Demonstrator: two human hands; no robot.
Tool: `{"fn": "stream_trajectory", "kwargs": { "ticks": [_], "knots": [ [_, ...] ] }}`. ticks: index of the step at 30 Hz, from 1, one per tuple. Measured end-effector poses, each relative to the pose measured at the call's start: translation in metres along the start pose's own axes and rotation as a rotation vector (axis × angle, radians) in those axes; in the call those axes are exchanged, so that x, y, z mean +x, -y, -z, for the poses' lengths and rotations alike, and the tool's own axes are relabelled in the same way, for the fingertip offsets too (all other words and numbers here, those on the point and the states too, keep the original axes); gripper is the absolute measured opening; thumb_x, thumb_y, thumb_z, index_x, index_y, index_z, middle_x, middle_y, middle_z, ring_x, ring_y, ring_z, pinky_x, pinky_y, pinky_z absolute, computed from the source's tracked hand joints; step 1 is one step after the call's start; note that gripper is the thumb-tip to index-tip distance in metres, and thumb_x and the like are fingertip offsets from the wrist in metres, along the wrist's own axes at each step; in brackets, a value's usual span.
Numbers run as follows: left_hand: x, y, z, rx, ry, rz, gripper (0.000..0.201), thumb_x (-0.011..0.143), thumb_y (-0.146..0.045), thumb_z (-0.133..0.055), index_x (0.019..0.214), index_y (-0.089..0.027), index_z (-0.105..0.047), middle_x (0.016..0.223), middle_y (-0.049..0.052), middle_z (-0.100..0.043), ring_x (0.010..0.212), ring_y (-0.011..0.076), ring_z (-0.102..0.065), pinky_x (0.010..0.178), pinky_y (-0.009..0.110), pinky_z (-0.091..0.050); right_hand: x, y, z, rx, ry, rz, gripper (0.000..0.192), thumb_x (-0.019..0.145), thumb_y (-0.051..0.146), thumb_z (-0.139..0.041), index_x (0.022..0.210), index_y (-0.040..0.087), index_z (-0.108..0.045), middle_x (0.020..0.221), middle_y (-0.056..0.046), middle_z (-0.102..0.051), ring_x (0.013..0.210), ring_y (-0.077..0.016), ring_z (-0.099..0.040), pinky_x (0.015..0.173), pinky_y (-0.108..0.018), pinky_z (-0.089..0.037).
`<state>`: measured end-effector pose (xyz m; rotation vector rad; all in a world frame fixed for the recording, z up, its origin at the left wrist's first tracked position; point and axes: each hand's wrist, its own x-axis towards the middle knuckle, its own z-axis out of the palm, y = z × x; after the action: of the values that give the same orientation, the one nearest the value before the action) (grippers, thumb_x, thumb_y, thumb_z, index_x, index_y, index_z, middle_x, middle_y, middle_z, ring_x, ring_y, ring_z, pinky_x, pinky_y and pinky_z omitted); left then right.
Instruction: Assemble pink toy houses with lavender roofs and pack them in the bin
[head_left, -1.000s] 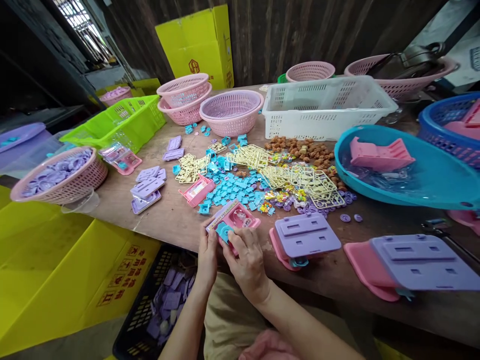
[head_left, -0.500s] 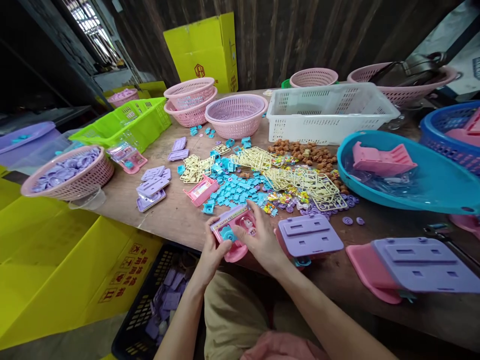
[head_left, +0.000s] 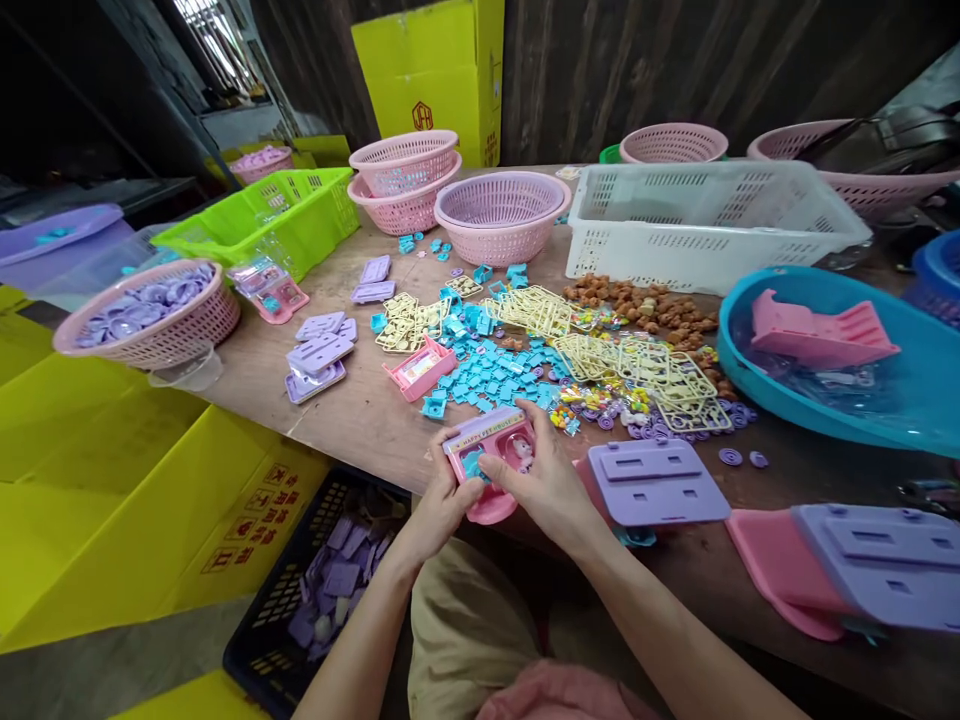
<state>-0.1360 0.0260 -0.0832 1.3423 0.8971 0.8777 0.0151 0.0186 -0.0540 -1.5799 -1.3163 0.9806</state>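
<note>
Between my two hands I hold a small pink toy house (head_left: 491, 505) with a purple top and a "HAPPY PET HOUSE" label, just off the table's front edge. My left hand (head_left: 444, 505) grips its left side, thumb on the front. My right hand (head_left: 544, 480) wraps round its right side, its thumb lying across the front by a turquoise part. A white figure shows inside the right half. Behind it lie a heap of turquoise pieces (head_left: 491, 372) and an open pink house shell (head_left: 421, 368). Right of my hands stands a pink house with a purple panel (head_left: 656, 482).
Cream plastic fence frames (head_left: 637, 365), brown figures (head_left: 652, 305) and purple discs spread over the table. A white crate (head_left: 697, 245), a blue basin (head_left: 795, 410) and pink baskets stand behind and right. Purple panels (head_left: 319, 350) lie left. A black crate (head_left: 281, 590) sits below.
The view has shifted, so the table's things sit a little differently in the picture. My hands still grip the toy house in much the same way.
</note>
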Motion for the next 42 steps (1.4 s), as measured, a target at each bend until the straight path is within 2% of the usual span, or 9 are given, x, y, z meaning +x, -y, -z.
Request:
{"fn": "stream_trajectory", "kwargs": {
  "ticks": [6,12,19,23,27,31,38,42],
  "knots": [
    [-0.001,0.001,-0.006,-0.026,-0.044,-0.020,0.063,0.080,-0.056,-0.052,0.123,-0.023,-0.019,0.127,0.011,-0.042,0.114,0.0238,-0.047,0.101,0.040,-0.032,-0.003,-0.002,-0.001,0.012,-0.052,0.028,0.067,0.068,0.047,-0.063,0.125,0.023,-0.037,0.128,-0.012,-0.047,0.119,-0.0276,-0.044,0.099,-0.047,-0.035],
    [-0.005,0.004,-0.008,-0.007,-0.051,-0.053,0.056,0.083,-0.051,-0.051,0.123,-0.024,-0.022,0.129,0.010,-0.040,0.120,0.0242,-0.042,0.105,0.040,-0.028,-0.008,-0.003,0.003,0.000,-0.050,0.066,0.063,0.070,0.041,-0.062,0.123,0.021,-0.036,0.126,-0.013,-0.047,0.119,-0.0276,-0.044,0.099,-0.047,-0.035],
    [-0.009,0.008,-0.005,0.045,0.036,-0.079,0.070,0.078,-0.047,-0.061,0.127,-0.024,-0.017,0.137,0.012,-0.033,0.126,0.0261,-0.037,0.106,0.041,-0.028,-0.014,-0.013,0.012,0.093,0.084,0.033,0.075,0.066,0.045,-0.066,0.128,0.025,-0.029,0.131,-0.011,-0.042,0.119,-0.0265,-0.045,0.097,-0.045,-0.039],
    [-0.009,0.006,-0.005,0.107,0.008,-0.072,0.069,0.077,-0.046,-0.062,0.126,-0.024,-0.020,0.136,0.012,-0.036,0.127,0.0270,-0.036,0.106,0.042,-0.028,-0.016,-0.007,0.012,0.067,0.051,0.007,0.069,0.067,0.042,-0.065,0.125,0.025,-0.032,0.126,-0.010,-0.047,0.114,-0.0262,-0.049,0.095,-0.044,-0.041],
    [-0.009,0.008,-0.009,0.066,0.003,-0.096,0.068,0.077,-0.048,-0.062,0.125,-0.023,-0.021,0.136,0.013,-0.036,0.126,0.0265,-0.038,0.106,0.042,-0.029,-0.017,-0.002,0.012,-0.004,-0.009,0.026,0.062,0.066,0.037,-0.063,0.120,0.025,-0.036,0.120,-0.009,-0.050,0.107,-0.0254,-0.053,0.093,-0.043,-0.042],
    [-0.010,0.014,-0.013,0.045,-0.043,-0.081,0.071,0.075,-0.048,-0.064,0.126,-0.023,-0.022,0.136,0.014,-0.036,0.123,0.0274,-0.041,0.105,0.042,-0.031,-0.017,-0.003,0.014,-0.030,0.002,0.030,0.059,0.066,0.036,-0.062,0.119,0.025,-0.037,0.114,-0.008,-0.052,0.101,-0.0245,-0.056,0.089,-0.042,-0.045],
    [-0.010,0.011,-0.014,-0.055,-0.033,-0.100,0.067,0.075,-0.046,-0.064,0.125,-0.022,-0.025,0.136,0.012,-0.036,0.125,0.0268,-0.040,0.106,0.042,-0.029,-0.015,-0.008,0.013,-0.051,0.033,0.058,0.063,0.069,0.041,-0.061,0.123,0.025,-0.032,0.122,-0.010,-0.046,0.111,-0.0252,-0.049,0.095,-0.045,-0.040],
    [-0.009,0.008,-0.011,-0.095,-0.008,-0.103,0.065,0.076,-0.043,-0.064,0.125,-0.023,-0.026,0.134,0.010,-0.039,0.126,0.0269,-0.038,0.107,0.043,-0.027,-0.019,-0.014,0.008,-0.057,-0.004,0.085,0.066,0.071,0.043,-0.060,0.127,0.024,-0.030,0.124,-0.011,-0.045,0.115,-0.0256,-0.047,0.098,-0.045,-0.038]
  ]
}}
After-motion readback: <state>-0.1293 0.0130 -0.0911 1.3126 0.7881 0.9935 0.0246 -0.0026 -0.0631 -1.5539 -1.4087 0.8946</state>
